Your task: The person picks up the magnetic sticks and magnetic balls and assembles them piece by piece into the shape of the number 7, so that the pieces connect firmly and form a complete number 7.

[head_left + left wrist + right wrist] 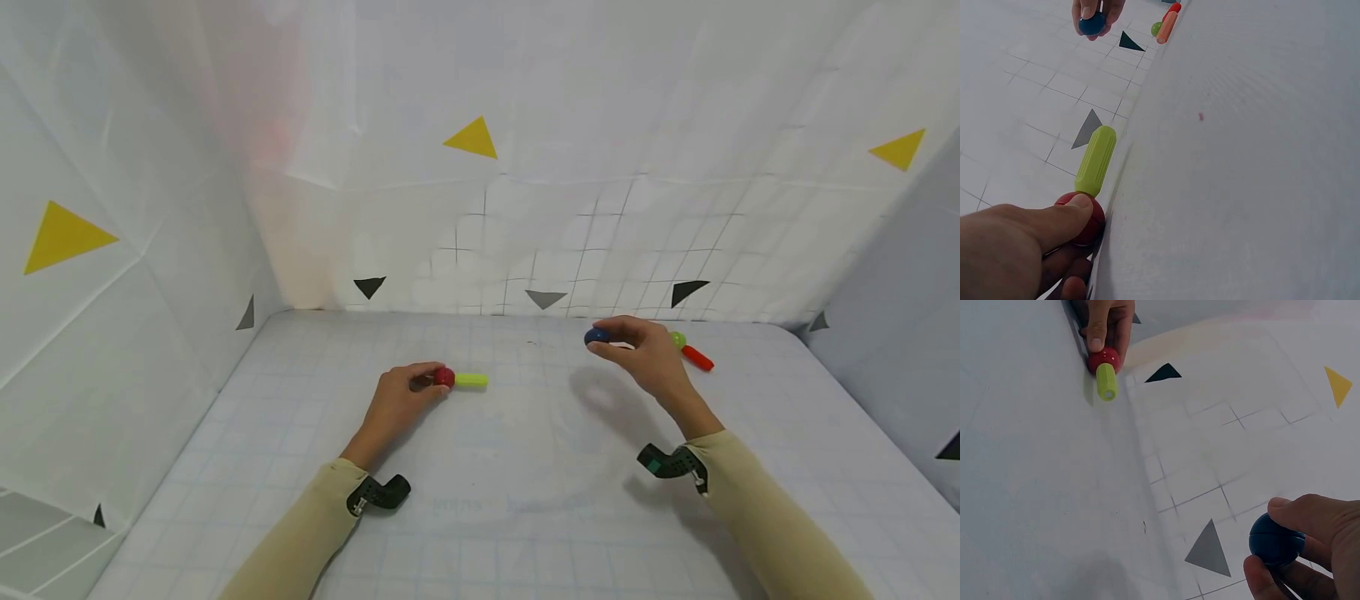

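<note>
A red ball (445, 377) is pinched between the thumb and fingers of my left hand (396, 404), low at the table surface. From the ball a yellow-green ribbed rod (1096, 161) sticks out to the right, end against it. My right hand (651, 357) holds a dark blue ball (1275, 540) between thumb and fingertips, raised above the table with a shadow below. A dark strip (1284, 585) shows under that ball in the right wrist view; what it is I cannot tell. Behind the right hand lie a light green ball (678, 339) and a red rod (698, 358).
The white, faintly gridded table (510, 517) meets a white sheet wall (600, 100) at the back, with side walls left and right. Yellow, black and grey triangles mark the walls. In the left wrist view an orange rod (1167, 29) lies by the green ball.
</note>
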The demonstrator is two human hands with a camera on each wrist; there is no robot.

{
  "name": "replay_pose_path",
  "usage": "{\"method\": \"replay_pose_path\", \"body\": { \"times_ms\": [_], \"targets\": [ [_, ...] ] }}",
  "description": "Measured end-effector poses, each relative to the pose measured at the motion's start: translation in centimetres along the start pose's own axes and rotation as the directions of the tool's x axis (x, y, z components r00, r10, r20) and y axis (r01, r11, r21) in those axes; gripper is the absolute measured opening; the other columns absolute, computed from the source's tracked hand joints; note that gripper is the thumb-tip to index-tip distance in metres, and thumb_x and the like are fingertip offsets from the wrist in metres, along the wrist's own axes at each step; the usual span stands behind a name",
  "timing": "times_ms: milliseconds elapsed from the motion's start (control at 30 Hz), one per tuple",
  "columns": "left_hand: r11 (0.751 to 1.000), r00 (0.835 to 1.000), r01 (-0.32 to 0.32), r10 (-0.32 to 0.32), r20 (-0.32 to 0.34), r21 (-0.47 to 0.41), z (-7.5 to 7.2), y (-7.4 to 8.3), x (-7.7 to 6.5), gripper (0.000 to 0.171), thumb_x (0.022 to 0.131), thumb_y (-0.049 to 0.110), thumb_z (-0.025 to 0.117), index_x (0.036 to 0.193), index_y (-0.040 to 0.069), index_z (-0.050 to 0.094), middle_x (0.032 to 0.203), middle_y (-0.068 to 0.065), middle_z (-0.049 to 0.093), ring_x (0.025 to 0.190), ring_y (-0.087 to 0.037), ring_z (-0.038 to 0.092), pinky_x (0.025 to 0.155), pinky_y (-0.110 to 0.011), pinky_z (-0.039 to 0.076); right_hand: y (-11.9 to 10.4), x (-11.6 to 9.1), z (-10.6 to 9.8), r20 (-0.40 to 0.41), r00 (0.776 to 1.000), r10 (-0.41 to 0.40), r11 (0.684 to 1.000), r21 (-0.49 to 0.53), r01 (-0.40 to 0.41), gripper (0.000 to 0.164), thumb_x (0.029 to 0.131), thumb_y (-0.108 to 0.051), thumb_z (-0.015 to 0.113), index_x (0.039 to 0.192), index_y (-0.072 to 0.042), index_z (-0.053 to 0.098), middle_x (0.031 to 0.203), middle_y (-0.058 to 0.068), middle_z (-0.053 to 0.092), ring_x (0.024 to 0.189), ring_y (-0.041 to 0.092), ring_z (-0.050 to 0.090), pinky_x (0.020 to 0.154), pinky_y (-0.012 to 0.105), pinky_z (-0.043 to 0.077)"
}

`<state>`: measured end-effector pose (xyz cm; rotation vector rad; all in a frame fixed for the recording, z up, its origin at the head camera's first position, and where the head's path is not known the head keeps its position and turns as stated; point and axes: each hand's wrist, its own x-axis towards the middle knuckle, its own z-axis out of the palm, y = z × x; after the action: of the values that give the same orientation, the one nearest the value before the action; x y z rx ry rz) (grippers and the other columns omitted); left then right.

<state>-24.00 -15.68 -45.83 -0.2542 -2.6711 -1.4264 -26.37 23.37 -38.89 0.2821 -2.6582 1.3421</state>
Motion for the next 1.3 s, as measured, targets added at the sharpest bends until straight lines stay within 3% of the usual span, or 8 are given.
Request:
{"method": "replay_pose_path", "body": {
  "times_ms": [567, 1300],
  "targets": [
    [1.0, 1.0, -0.007, 0.007, 0.003, -0.002, 0.0, -0.3, 0.1, 0.038, 0.09, 0.018, 0.083, 0.128, 0.014, 0.076, 0.109, 0.0, 0.074, 0.096, -0.018, 0.066, 0.089, -0.042, 0.052, -0.7, -0.1, 0.5, 0.011, 1.0, -0.023, 0.999, 0.027, 0.023, 0.042, 0.093, -0.029, 0.082, 0.127, -0.006, 0.072, 0.118, 0.013, 0.072, 0.112, 0.032, 0.066, 0.084, 0.021, 0.053],
    [1.0, 1.0, 0.004, -0.004, 0.004, 0.004, 0.1, -0.4, 0.1, 0.039, 0.09, 0.019, 0.084, 0.128, 0.016, 0.076, 0.108, 0.001, 0.074, 0.096, -0.017, 0.065, 0.09, -0.042, 0.052, -0.9, 0.0, 1.0, 0.016, 0.999, -0.049, 0.998, 0.044, 0.048, 0.042, 0.093, -0.03, 0.082, 0.126, -0.006, 0.072, 0.117, 0.012, 0.073, 0.112, 0.03, 0.067, 0.086, 0.023, 0.053]
  ]
}}
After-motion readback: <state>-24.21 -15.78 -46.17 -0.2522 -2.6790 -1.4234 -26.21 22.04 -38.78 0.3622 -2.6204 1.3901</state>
